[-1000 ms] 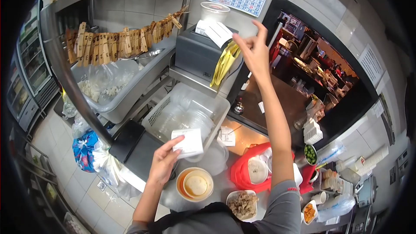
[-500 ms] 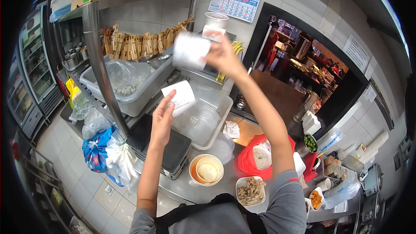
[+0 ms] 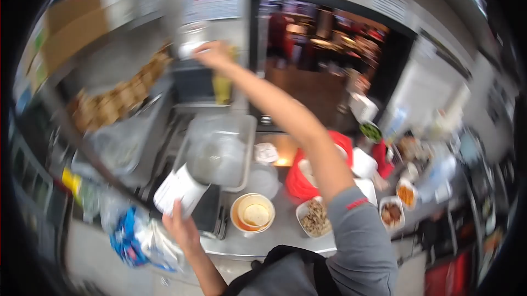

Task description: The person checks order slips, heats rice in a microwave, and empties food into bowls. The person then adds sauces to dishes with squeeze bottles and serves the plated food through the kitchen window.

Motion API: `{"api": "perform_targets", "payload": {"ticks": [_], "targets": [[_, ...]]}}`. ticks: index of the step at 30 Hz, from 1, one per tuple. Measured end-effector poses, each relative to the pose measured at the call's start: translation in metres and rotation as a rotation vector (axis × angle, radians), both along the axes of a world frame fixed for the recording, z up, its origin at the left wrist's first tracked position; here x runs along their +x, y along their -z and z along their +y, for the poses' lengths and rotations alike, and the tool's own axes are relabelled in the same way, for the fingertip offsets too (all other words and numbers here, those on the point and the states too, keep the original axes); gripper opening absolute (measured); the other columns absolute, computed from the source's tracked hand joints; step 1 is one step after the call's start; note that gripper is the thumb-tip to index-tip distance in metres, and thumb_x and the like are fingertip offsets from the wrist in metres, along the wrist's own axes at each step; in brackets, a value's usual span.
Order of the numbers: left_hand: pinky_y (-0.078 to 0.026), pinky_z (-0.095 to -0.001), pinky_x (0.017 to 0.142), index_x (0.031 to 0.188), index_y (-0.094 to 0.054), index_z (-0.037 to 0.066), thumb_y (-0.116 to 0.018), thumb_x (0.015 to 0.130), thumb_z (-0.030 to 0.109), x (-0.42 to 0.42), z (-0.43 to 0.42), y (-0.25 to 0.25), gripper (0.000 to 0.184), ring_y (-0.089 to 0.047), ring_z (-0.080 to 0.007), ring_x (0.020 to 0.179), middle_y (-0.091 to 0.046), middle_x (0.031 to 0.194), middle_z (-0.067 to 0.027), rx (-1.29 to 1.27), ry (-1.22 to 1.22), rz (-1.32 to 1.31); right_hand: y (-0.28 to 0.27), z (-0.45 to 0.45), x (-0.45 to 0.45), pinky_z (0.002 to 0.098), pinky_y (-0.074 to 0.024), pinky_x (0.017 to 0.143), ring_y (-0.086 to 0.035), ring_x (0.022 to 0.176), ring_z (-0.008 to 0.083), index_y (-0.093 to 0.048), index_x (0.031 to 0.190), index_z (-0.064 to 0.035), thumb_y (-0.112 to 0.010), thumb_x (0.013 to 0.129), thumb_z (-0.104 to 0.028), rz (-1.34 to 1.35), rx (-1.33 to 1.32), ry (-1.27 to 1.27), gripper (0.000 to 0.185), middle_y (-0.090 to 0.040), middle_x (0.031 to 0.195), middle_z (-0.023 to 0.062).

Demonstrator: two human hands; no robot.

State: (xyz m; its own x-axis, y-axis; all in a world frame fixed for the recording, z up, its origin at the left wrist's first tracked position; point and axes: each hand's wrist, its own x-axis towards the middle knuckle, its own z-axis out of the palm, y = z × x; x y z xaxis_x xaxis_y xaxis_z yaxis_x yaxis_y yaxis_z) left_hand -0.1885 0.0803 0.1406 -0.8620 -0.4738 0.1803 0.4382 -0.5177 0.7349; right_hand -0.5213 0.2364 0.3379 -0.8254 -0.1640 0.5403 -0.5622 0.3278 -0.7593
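My left hand (image 3: 182,230) is closed on a white paper slip (image 3: 180,192) with faint print, held up at the lower left over a black box (image 3: 206,213). My right hand (image 3: 214,54) reaches far forward, fingers pinched, at a blurred white patch below a clear-lidded tub (image 3: 193,31). What those fingers hold, if anything, I cannot make out. Under that hand stands a dark boxy device (image 3: 193,85). Between my arms are a clear plastic bin (image 3: 250,150) with stacked lids and two nested tubs (image 3: 252,213), stained orange inside.
A red bag (image 3: 299,178) and a white tray of brownish food (image 3: 314,218) sit by my right arm. More food bowls (image 3: 391,212) stand to the right. A shelf post (image 3: 82,142) rises at left. A dark-framed pass-through window (image 3: 329,0) opens ahead.
The view has turned to the right. My right hand has moved to the tub and device; the blurred paper it carried no longer shows clearly. My left hand is lower, still holding its slip.
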Motion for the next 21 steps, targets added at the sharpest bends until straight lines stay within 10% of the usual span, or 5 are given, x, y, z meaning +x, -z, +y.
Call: {"api": "perform_targets", "payload": {"ticks": [1,4,10,18,21], "targets": [[-0.045,-0.0332,0.083,0.112,-0.05,-0.006,-0.06,0.083,0.009,0.008,0.008,0.001,0.034,-0.057,-0.0186,0.095,-0.058,0.106,-0.0117,0.04,-0.013,-0.03,0.0,-0.001,0.003,0.0285,-0.0482,0.064,-0.059,0.065,0.0137,-0.07,0.081,-0.0111,-0.073,0.067,-0.036,0.053,0.033,0.054,0.029,-0.064,0.069,0.0094],[-0.046,-0.0332,0.081,0.109,-0.049,-0.004,-0.061,0.082,0.011,0.02,0.025,0.009,0.033,-0.058,-0.0212,0.092,-0.057,0.107,-0.0133,0.046,0.001,-0.105,-0.001,-0.012,-0.006,0.0385,-0.0301,0.1,-0.04,0.115,0.0321,-0.067,0.097,-0.0128,-0.075,0.058,-0.045,0.176,0.221,0.121,0.051,-0.055,0.113,0.0135],[-0.041,-0.0348,0.087,0.114,-0.049,-0.003,-0.06,0.085,0.021,0.026,0.069,0.011,0.039,-0.053,-0.0206,0.102,-0.056,0.111,-0.0138,-0.169,0.139,-0.09,-0.005,0.056,0.033,0.0383,-0.037,0.09,-0.055,0.092,0.0267,-0.069,0.078,-0.0138,-0.072,0.059,-0.016,0.389,0.283,-0.244,0.02,-0.061,0.087,0.0076],[-0.041,-0.0327,0.087,0.111,-0.05,-0.004,-0.058,0.086,0.017,0.044,0.201,0.024,0.033,-0.057,-0.0195,0.094,-0.058,0.107,-0.0137,-0.268,0.3,0.019,-0.062,0.431,0.097,0.0417,-0.0471,0.077,-0.059,0.091,0.0311,-0.064,0.091,-0.0094,-0.062,0.06,-0.005,0.231,0.866,0.639,0.032,-0.059,0.098,0.0168],[-0.04,-0.0335,0.089,0.113,-0.048,-0.003,-0.058,0.085,0.016,0.055,0.267,0.022,0.036,-0.055,-0.0194,0.097,-0.057,0.109,-0.0135,-0.279,0.351,0.029,-0.062,0.575,0.146,0.0396,-0.0437,0.089,-0.051,0.108,0.0316,-0.052,0.108,-0.0062,-0.059,0.066,-0.005,0.489,0.636,0.778,0.042,-0.05,0.119,0.0157]]}}
